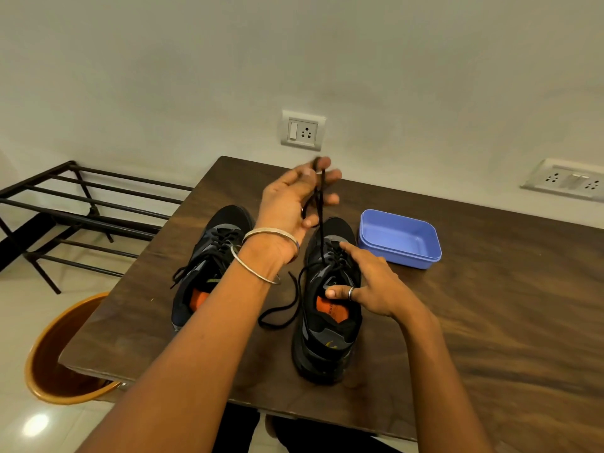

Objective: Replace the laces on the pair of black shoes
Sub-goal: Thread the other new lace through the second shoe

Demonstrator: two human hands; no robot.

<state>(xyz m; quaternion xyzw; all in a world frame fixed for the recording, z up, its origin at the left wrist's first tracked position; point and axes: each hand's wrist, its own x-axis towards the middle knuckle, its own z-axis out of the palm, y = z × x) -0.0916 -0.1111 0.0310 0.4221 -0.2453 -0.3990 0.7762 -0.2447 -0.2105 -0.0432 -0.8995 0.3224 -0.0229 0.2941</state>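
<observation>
Two black shoes with orange insoles stand side by side on the wooden table (490,338), toes pointing away. The left shoe (209,266) is laced, partly hidden by my left forearm. My left hand (294,201) is raised above the shoes and pinches one end of a black lace (322,223), pulled taut up from the right shoe (330,322). The lace's other end lies loose in a curve on the table between the shoes. My right hand (369,286) rests on the right shoe, fingers spread over its tongue and collar.
A blue plastic box (400,238) sits open on the table just right of the shoes. A black metal rack (81,207) stands to the left of the table. An orange bin (58,351) is on the floor at the table's front left corner.
</observation>
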